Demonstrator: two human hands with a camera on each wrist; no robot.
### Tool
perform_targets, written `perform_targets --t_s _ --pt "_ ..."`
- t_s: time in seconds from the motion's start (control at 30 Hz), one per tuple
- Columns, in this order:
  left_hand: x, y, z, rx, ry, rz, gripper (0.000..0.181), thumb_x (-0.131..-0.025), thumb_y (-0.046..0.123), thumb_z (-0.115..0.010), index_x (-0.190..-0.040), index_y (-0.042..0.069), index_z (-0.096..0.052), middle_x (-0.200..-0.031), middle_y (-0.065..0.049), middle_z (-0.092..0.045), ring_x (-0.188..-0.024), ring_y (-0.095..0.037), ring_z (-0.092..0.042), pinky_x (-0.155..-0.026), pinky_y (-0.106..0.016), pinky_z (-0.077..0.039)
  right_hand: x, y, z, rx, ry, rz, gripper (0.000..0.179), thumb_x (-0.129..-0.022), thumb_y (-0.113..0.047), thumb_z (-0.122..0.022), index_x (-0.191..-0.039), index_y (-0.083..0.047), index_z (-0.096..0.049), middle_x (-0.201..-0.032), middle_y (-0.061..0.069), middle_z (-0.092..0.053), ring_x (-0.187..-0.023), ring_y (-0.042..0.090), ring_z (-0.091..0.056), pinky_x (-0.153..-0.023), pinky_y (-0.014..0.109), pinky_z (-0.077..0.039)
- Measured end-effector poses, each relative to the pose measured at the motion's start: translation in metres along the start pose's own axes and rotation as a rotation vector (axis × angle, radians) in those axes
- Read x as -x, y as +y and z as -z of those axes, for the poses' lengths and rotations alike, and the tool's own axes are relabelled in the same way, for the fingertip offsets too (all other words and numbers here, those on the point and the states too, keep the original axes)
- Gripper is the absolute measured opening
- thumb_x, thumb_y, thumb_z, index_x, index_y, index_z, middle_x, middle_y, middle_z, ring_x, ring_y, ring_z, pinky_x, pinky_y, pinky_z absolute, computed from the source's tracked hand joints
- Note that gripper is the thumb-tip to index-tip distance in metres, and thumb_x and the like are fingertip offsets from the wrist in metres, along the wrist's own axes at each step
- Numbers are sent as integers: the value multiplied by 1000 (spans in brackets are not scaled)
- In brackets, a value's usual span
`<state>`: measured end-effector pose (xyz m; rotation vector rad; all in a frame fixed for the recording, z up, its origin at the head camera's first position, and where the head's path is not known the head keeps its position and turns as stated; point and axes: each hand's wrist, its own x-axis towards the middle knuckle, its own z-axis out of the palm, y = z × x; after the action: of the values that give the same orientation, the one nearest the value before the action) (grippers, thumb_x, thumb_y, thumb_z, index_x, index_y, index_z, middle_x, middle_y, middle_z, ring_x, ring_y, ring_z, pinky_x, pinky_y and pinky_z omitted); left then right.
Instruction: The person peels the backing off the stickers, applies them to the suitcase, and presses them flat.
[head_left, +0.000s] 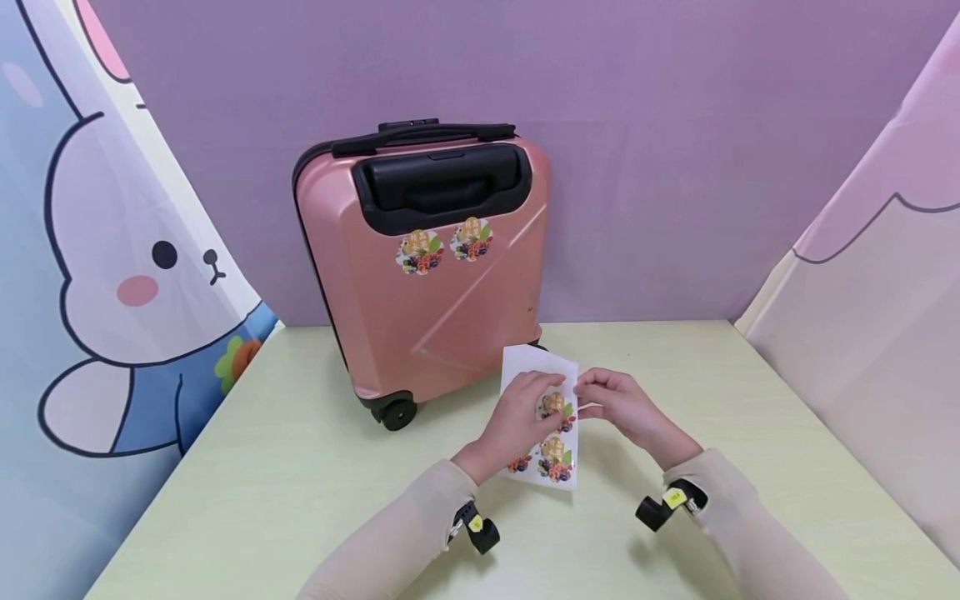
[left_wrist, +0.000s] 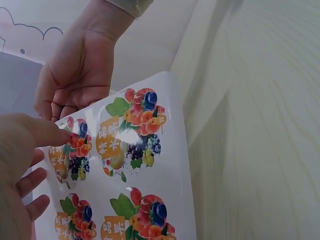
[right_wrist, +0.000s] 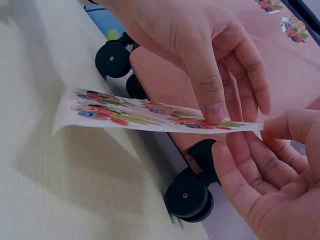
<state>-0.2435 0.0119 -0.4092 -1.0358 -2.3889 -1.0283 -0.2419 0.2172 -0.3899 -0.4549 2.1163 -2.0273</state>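
A white sticker sheet (head_left: pixel 525 358) printed with fruit stickers stands tilted above the table, in front of a pink suitcase (head_left: pixel 450 325). My left hand (head_left: pixel 517 417) holds the sheet, its thumb on the printed face and other fingers behind it. At the sheet's right edge my right hand (head_left: pixel 622 408) pinches the border between thumb and index finger. The right wrist view shows that pinch at the sheet's corner, with the right hand (right_wrist: pixel 275 185) below. Two matching fruit stickers, one on the left (head_left: pixel 420 252) and one on the right (head_left: pixel 472 239), lie on the suitcase below its handle recess.
The suitcase stands upright on black wheels (head_left: pixel 395 412) on the pale wooden table (head_left: pixel 300 517). Behind it hangs a purple backdrop (head_left: pixel 675 167). A cartoon rabbit cloth (head_left: pixel 112 217) borders the left side, and a pale pink cloth (head_left: pixel 885 333) borders the right.
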Motion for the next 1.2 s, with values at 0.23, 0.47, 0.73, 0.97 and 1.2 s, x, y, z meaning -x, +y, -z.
perform_targets --t_s 0.23,0.47,0.73,0.97,1.2 --pt "0 -2 0 -20 28 -30 44 -87 11 -76 -128 4 -62 -123 -6 -64 -116 -20 -56 -102 -30 -45 0 0 -3 -8 15 -18 13 -100 -1 -48 -95 -2 -61 -91 2 -61 -84 12 -63 -78 29 -57" --pt "0 -4 3 -60 43 -74 38 -87 16 -78 -123 6 -67 -119 -5 -68 -113 -19 -60 -100 -36 -45 -1 2 -4 -11 25 -15 16 -100 0 -49 -93 -6 -61 -90 0 -62 -84 10 -62 -77 27 -56" --pt "0 -8 5 -89 66 -113 32 -86 18 -79 -115 7 -71 -111 -1 -71 -107 -15 -63 -98 -33 -46 -1 2 -9 -38 22 1 14 -98 0 -52 -91 -5 -62 -89 0 -62 -83 10 -62 -76 26 -56" --pt "-1 -11 5 -116 85 -124 28 -83 17 -82 -108 9 -74 -104 -1 -73 -102 -16 -63 -100 -36 -44 -1 3 -10 -27 36 -7 13 -99 -1 -53 -94 -2 -65 -92 1 -64 -85 11 -64 -79 27 -56" --pt "-3 -12 8 -188 81 -123 26 -81 17 -84 -105 10 -74 -101 1 -73 -100 -15 -64 -97 -35 -46 -2 4 -11 -5 74 -26 14 -97 -2 -56 -97 4 -69 -85 0 -65 -79 10 -62 -73 26 -55"
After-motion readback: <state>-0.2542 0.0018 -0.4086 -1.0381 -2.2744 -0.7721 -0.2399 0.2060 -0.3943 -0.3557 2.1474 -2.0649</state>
